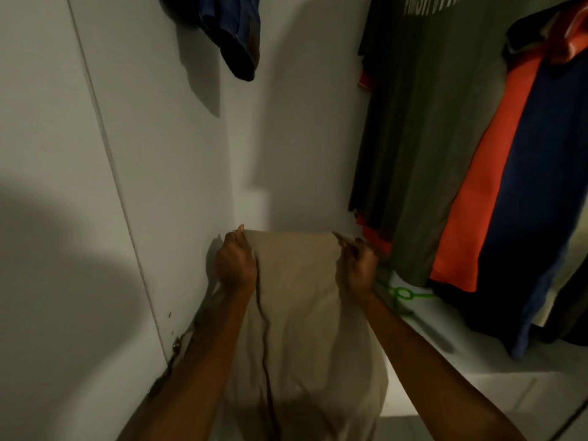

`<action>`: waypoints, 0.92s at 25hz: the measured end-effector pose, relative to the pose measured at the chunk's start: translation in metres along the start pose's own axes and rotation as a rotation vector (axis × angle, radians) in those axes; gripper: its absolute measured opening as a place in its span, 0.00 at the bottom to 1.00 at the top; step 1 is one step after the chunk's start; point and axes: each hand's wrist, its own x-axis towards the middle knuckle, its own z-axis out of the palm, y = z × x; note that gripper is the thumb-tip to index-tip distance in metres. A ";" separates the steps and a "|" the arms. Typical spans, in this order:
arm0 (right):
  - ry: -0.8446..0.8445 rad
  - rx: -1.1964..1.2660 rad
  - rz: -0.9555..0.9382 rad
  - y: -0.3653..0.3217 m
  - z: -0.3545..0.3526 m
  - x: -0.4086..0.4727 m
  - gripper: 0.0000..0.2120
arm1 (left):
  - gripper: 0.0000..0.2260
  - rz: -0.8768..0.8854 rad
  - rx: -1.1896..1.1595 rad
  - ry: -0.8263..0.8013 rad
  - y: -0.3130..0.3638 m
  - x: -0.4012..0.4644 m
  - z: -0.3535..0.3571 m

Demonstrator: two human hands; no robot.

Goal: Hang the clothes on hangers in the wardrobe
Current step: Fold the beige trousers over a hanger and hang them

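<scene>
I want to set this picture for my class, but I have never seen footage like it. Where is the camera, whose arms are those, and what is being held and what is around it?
The one picture comes from a wide-angle camera worn on a person's head, looking forward and down, so the two bare arms are the wearer's own. No machine is involved. The left hand and the right hand each pinch a top corner of a beige cloth, holding it spread while the rest hangs down. To the right, inside the white wardrobe, hang shirts: an olive T-shirt and an orange and blue garment. A green hanger lies on the wardrobe floor below them. A dark blue garment hangs at the top.
</scene>
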 end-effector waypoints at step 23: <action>-0.385 -1.278 0.150 0.103 -0.073 -0.045 0.30 | 0.19 0.223 0.090 -0.801 -0.012 -0.111 0.020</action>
